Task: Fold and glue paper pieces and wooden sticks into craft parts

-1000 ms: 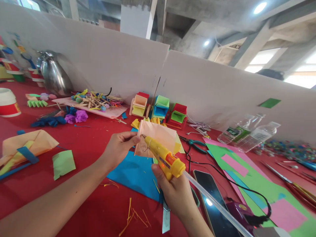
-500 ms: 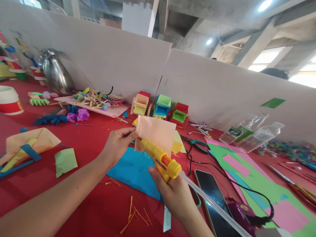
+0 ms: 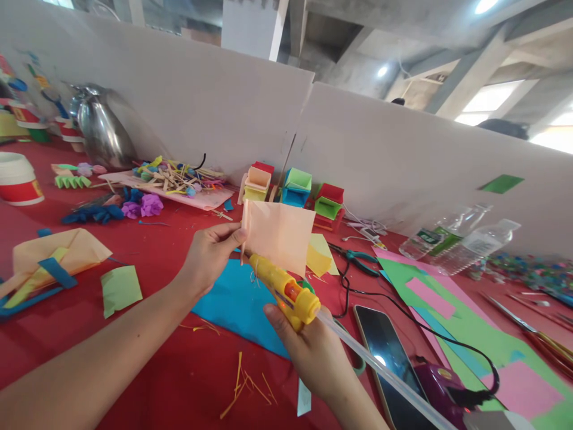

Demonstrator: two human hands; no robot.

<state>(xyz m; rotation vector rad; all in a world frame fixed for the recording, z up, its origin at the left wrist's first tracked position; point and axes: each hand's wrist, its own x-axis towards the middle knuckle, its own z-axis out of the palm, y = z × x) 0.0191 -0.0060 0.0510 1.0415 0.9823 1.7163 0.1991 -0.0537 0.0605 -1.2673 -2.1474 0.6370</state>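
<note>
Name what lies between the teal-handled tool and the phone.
In the head view, a black cord crosses the red tabletop between the teal-handled tool and the phone.

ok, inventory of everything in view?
glue gun: one, yellow, centre
glue stick: one, translucent, lower right
held sheet: one, peach, centre
flat sheet: one, blue, centre
paper models: three, multicoloured, rear
panels: two, white, rear
jug: one, silver, rear left
cups: several, red-white, far left
craft sticks: many, tan, rear left
paper scraps: many, mixed, left
bottles: about three, clear, right
coloured sheets: several, green/pink/blue, right
hand tools: several, mixed, right
phone: one, black, lower right
unclear device: one, purple, lower right
table: one, red, throughout
hands: left on held sheet, right on glue gun
</note>
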